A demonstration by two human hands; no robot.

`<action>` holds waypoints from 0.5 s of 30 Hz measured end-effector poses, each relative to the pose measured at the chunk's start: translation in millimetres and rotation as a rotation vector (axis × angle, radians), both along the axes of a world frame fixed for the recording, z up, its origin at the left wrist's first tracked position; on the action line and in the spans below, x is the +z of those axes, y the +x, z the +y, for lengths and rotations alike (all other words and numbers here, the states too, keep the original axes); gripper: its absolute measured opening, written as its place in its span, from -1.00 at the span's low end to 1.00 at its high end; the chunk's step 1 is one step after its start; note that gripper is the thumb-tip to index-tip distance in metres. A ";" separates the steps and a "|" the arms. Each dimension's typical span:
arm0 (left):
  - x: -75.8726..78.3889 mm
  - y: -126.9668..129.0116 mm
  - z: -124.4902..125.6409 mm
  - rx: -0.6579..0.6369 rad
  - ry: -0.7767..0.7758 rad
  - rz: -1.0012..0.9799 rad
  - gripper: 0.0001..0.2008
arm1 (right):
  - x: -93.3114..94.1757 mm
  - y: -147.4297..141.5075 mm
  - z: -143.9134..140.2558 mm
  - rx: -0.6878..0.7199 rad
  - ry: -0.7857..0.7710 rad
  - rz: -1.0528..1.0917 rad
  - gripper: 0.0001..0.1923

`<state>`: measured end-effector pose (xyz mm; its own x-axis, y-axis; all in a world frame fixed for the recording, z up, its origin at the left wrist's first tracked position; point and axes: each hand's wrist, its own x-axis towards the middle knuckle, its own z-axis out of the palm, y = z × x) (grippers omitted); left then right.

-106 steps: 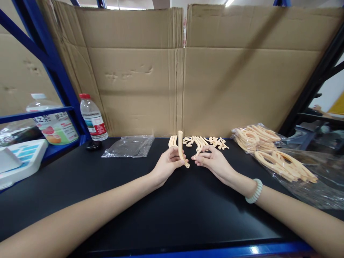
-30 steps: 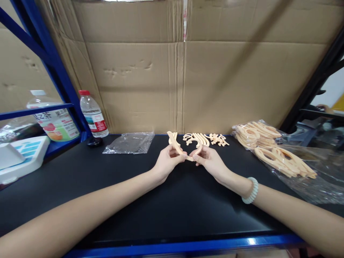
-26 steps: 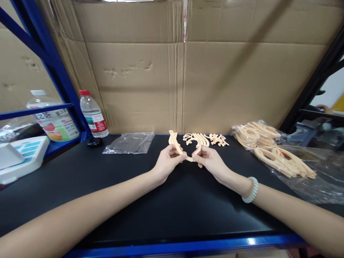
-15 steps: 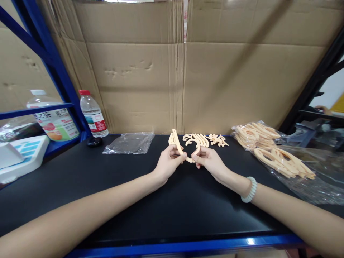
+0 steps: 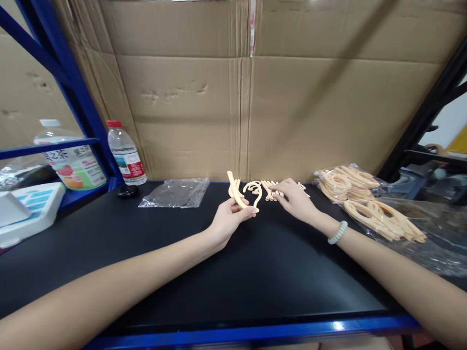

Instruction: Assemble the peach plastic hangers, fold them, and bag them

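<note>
Here a joined peach plastic piece (image 5: 243, 197) is pinched in the left hand (image 5: 229, 219), its long axis tilted up-left; the loose parts (image 5: 272, 188) lie rightward, touched by the right hand's (image 5: 296, 200) spread fingers.

You are seeing only one readable label: the big bottle (image 5: 67, 163) at far left is showing the Chinese characters 之茶 in dark print. The small water bottle (image 5: 124, 154) carries a red label too small to read.
</note>
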<state>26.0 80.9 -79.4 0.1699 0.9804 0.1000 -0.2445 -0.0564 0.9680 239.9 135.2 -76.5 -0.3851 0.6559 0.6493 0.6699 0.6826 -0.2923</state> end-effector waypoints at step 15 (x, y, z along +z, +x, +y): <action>2.9 -1.0 -2.1 0.007 -0.018 -0.040 -0.77 | -15.8 -0.9 18.4 0.069 0.025 -0.083 -0.82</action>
